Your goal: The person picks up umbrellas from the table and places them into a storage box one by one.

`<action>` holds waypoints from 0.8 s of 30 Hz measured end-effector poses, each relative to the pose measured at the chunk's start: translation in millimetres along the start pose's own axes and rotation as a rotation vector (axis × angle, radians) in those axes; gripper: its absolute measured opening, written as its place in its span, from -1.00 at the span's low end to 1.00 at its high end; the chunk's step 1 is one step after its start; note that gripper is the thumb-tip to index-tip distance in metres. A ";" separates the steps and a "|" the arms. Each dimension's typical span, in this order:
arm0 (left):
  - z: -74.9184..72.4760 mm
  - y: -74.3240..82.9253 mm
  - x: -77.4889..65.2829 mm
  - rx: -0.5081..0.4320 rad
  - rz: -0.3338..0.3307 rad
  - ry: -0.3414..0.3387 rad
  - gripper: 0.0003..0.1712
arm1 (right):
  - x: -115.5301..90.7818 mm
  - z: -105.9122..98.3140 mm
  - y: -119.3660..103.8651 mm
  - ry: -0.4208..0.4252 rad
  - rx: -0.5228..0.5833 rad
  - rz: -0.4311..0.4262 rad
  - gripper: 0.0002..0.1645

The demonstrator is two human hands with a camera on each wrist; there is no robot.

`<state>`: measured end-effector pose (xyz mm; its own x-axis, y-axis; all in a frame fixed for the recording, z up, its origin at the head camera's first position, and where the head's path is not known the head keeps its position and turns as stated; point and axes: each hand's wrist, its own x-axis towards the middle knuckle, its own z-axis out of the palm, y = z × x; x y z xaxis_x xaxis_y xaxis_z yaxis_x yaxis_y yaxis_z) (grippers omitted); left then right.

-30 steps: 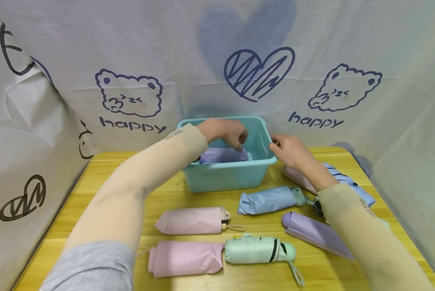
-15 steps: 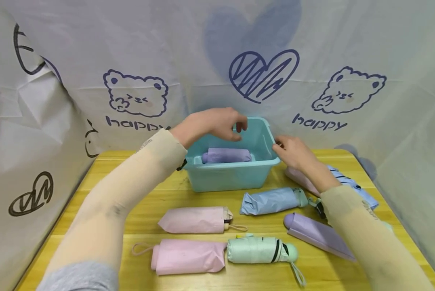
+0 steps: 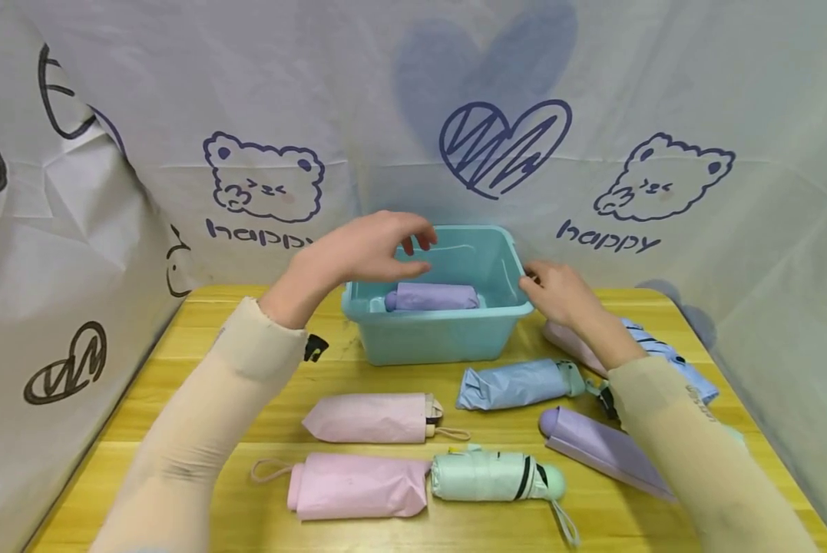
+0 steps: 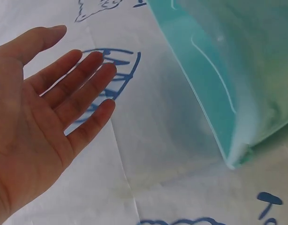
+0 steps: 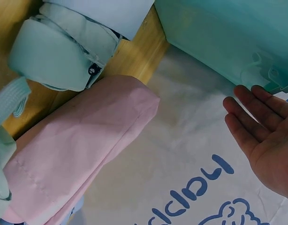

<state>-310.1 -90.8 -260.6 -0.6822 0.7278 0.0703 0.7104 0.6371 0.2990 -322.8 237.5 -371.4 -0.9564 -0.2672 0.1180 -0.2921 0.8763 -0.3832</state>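
In the head view my left hand [image 3: 365, 250] hovers above the left side of a light-blue plastic basin [image 3: 434, 338]. Its fingers are spread and hold nothing; the left wrist view shows the bare palm [image 4: 41, 117]. A folded purple umbrella [image 3: 437, 296] lies on the basin floor. My right hand [image 3: 561, 292] touches the basin's right rim, thumb at the edge. In the right wrist view its fingers [image 5: 261, 112] look fairly straight beside the basin's outer wall [image 5: 205, 37], and the thumb is hidden.
Several folded umbrellas lie on the wooden table [image 3: 233, 369]: a pale pink one [image 3: 372, 418], a pink one [image 3: 361, 488], a mint one [image 3: 482, 476], a blue one [image 3: 513, 384] and a purple one [image 3: 603, 449]. More sit under my right forearm. A printed cloth [image 3: 378, 100] hangs behind.
My left hand has let go of the purple umbrella in the basin and moved up and left, its fingers opening. The right hand has stayed at the basin's right rim.
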 end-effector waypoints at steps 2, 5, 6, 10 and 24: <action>2.2 -1.8 -10.6 -0.007 -0.014 0.026 -0.55 | -0.4 -0.1 -0.5 -0.001 0.000 0.002 -0.38; 6.4 -5.2 -24.6 -0.015 -0.017 0.066 -0.54 | -0.7 -0.2 -0.6 0.001 0.002 0.006 -0.38; 8.0 -6.2 -29.0 -0.019 -0.018 0.079 -0.55 | -0.6 -0.2 -0.5 0.000 0.001 0.006 -0.38; 13.9 -8.7 -46.9 -0.048 -0.018 0.126 -0.55 | -0.4 0.5 -1.5 -0.006 0.012 0.009 -0.37; 48.1 -9.1 -96.2 -0.092 -0.008 0.189 -0.53 | 0.0 0.7 -0.3 -0.003 0.019 0.004 -0.36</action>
<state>-242.7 -154.4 -315.8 -0.7142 0.6565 0.2426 0.6920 0.6105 0.3852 -322.7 237.0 -371.9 -0.9575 -0.2649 0.1138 -0.2882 0.8696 -0.4010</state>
